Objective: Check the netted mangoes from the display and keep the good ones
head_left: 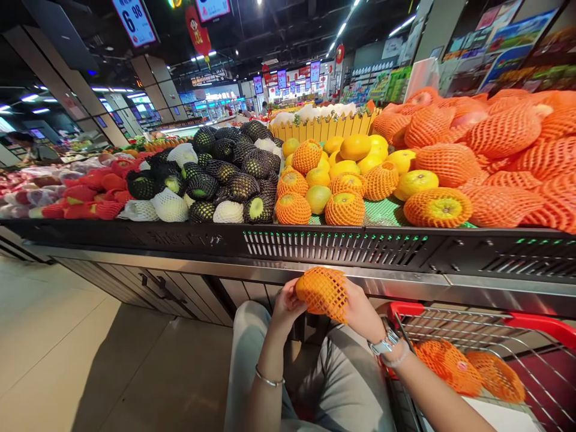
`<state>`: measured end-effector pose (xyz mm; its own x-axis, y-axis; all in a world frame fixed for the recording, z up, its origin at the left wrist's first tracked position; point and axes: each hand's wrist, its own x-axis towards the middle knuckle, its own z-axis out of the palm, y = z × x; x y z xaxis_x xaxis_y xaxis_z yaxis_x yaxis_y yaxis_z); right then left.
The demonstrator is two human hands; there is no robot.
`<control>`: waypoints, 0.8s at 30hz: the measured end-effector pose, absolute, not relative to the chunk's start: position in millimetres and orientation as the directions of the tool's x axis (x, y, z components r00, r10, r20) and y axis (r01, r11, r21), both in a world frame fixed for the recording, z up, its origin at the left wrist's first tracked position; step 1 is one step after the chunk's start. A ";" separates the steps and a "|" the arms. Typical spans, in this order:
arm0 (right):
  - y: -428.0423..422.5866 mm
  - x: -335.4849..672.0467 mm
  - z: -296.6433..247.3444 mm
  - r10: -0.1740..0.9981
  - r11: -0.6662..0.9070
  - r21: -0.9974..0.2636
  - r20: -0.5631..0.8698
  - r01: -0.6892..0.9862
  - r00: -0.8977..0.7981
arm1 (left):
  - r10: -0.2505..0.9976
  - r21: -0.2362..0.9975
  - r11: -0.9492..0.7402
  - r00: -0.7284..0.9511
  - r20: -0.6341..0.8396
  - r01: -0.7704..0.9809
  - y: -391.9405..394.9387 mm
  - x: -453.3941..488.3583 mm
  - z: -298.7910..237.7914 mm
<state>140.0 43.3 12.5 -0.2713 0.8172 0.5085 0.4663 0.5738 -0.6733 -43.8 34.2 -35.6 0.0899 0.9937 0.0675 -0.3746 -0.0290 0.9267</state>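
Note:
In front of my knees I hold a round yellow-orange fruit in an orange foam net (324, 293). My left hand (287, 303) pinches its left end, where bare skin of the fruit shows beyond the net. On the other side my right hand (363, 311) is closed around the netted end; most of its fingers are hidden behind the fruit and net. Just past the display edge lie yellow fruits (355, 147), some bare and some in orange foam nets (344, 207).
A shopping cart (468, 329) with red handle parts stands at my right, holding orange-netted fruit (445, 365). The black display rim (315, 245) crosses ahead. Black-netted green fruits (245, 162) lie left of the yellow ones, large orange-netted fruits (504, 129) to the right.

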 end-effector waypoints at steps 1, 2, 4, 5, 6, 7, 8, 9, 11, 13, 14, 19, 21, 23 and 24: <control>43.5 141.8 12.8 0.797 0.599 -0.643 0.535 0.477 -0.281 | 0.994 0.918 -0.023 0.091 0.064 -0.395 35.6 -42.6 -37.8; 43.7 144.0 13.5 0.776 0.621 -0.613 0.565 0.488 -0.280 | 0.993 0.909 -0.014 0.098 0.061 -0.417 36.4 -41.2 -39.4; 43.3 148.8 16.2 0.740 0.651 -0.567 0.622 0.505 -0.256 | 0.992 0.882 0.012 0.116 0.048 -0.471 36.2 -37.0 -40.7; 42.6 151.3 18.1 0.727 0.658 -0.553 0.644 0.512 -0.240 | 0.992 0.865 0.038 0.125 0.029 -0.500 35.2 -34.3 -40.6; 41.7 153.9 20.2 0.717 0.660 -0.542 0.661 0.519 -0.221 | 0.991 0.846 0.072 0.134 -0.001 -0.529 33.7 -31.1 -40.1; 40.6 156.5 22.4 0.709 0.660 -0.534 0.676 0.528 -0.201 | 0.989 0.821 0.114 0.141 -0.041 -0.560 32.0 -27.7 -39.5; 39.3 159.3 24.7 0.700 0.658 -0.526 0.691 0.538 -0.180 | 0.986 0.789 0.156 0.143 -0.087 -0.594 30.2 -24.1 -38.9; 38.1 162.3 27.1 0.688 0.659 -0.516 0.708 0.547 -0.160 | 0.980 0.752 0.195 0.144 -0.134 -0.630 28.6 -20.8 -38.2; 36.5 169.0 31.3 0.656 0.674 -0.490 0.742 0.553 -0.141 | 0.967 0.677 0.250 0.144 -0.211 -0.692 26.2 -15.4 -37.2; 36.7 176.0 34.5 0.627 0.713 -0.448 0.751 0.539 -0.205 | 0.960 0.638 0.268 0.144 -0.240 -0.722 25.5 -13.3 -36.7; 37.5 179.3 35.5 0.610 0.740 -0.416 0.746 0.529 -0.267 | 0.961 0.635 0.265 0.141 -0.239 -0.725 25.8 -13.7 -36.7; 44.5 186.9 32.9 0.525 0.824 -0.238 0.663 0.514 -0.534 | 0.964 0.657 0.237 0.090 -0.250 -0.716 30.5 -25.8 -41.5; 46.2 184.9 29.9 0.559 0.811 -0.240 0.588 0.533 -0.585 | 0.960 0.666 0.232 0.057 -0.273 -0.709 32.8 -31.0 -45.9; 46.9 180.5 27.1 0.605 0.787 -0.272 0.513 0.553 -0.609 | 0.962 0.694 0.214 0.024 -0.273 -0.687 34.7 -33.7 -51.2; 46.9 177.6 26.0 0.625 0.775 -0.293 0.486 0.560 -0.611 | 0.966 0.719 0.200 0.011 -0.258 -0.666 35.4 -34.1 -53.7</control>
<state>177.6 46.9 26.0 -0.6114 0.6248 0.4855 0.5596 0.7752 -0.2930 -34.1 35.4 -53.7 0.0114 0.9660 -0.2583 -0.6658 0.2001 0.7188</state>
